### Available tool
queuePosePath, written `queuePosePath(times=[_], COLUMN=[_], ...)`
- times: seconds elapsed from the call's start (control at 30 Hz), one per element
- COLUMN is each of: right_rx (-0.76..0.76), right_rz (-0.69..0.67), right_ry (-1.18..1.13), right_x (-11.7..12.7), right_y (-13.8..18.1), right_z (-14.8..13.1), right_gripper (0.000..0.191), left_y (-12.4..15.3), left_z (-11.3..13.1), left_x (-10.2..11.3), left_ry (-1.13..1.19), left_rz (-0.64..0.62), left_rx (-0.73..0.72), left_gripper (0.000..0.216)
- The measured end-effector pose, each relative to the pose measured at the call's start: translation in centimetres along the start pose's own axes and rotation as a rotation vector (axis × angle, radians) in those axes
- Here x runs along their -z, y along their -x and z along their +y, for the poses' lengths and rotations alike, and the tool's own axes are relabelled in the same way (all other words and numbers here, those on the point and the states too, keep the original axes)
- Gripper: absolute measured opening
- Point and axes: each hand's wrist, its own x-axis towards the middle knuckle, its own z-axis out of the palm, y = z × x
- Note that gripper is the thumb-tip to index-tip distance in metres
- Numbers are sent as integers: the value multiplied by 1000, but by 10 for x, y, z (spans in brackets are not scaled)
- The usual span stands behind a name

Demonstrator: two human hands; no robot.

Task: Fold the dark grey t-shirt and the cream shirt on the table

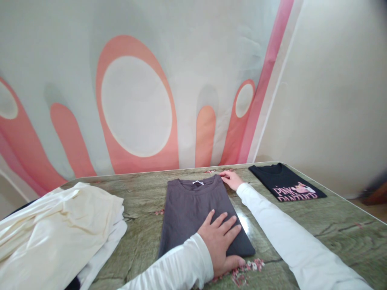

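Observation:
A dark grey T-shirt [193, 209], folded into a rectangle, lies in the middle of the table with its neckline and a white label at the far end. My left hand [219, 241] rests flat on its lower right part, fingers spread and the thumb reaching past the near edge. At the shirt's far right shoulder corner, my right hand [232, 180] has its fingertips closed on the fabric. Both of my arms are in white sleeves.
A folded black T-shirt [284, 181] with pink lettering lies at the far right. Cream and white garments [60, 221] are heaped on the left. The wood-patterned table [142, 233] meets a backdrop [187, 80] with coral shapes behind.

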Motion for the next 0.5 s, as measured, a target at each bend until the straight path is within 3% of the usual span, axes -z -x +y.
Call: queuePosePath(times=[0.5], right_rx=[27], right_rz=[-3], right_ry=[79], right_x=[3], right_y=[-2], right_z=[-14], right_gripper=[22], left_y=[1], left_z=[1], left_x=[-3], left_ry=[-8], left_rz=[12], left_rx=[4], left_gripper=[73])
